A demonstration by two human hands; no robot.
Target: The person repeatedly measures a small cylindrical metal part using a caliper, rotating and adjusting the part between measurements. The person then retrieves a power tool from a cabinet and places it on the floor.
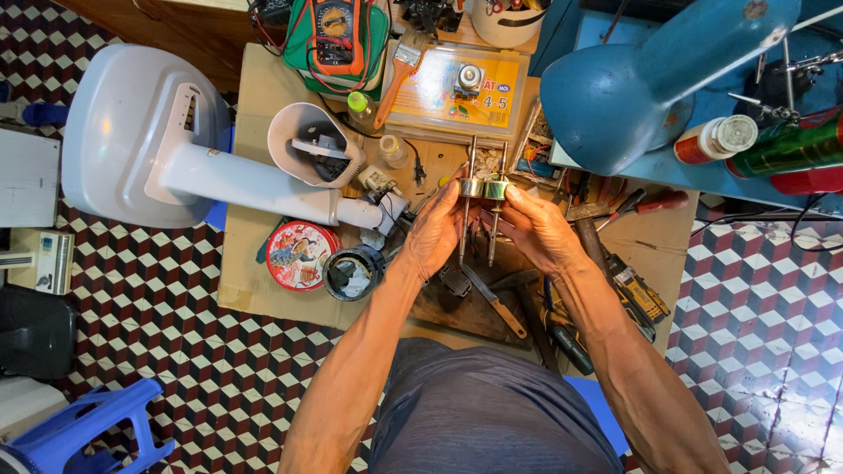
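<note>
The left hand (436, 230) is gripping a small brass-coloured metal rotor on a long thin steel shaft (470, 187), and the right hand (537, 230) is gripping a second matching rotor (498, 189) — the two are being held upright side by side, touching, over the middle of the cluttered cardboard-covered bench (263, 290). A white plastic fan body (219, 175) is lying to the left, a round red tin lid (300, 254) near it.

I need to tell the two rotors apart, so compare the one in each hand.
The left rotor sits in the left hand; the right rotor sits in the right hand. The left rotor's shaft reaches slightly higher and stands straight; the right rotor's leans a little. Both are brass-coloured drums on thin steel shafts, held upright side by side, almost touching.
</note>
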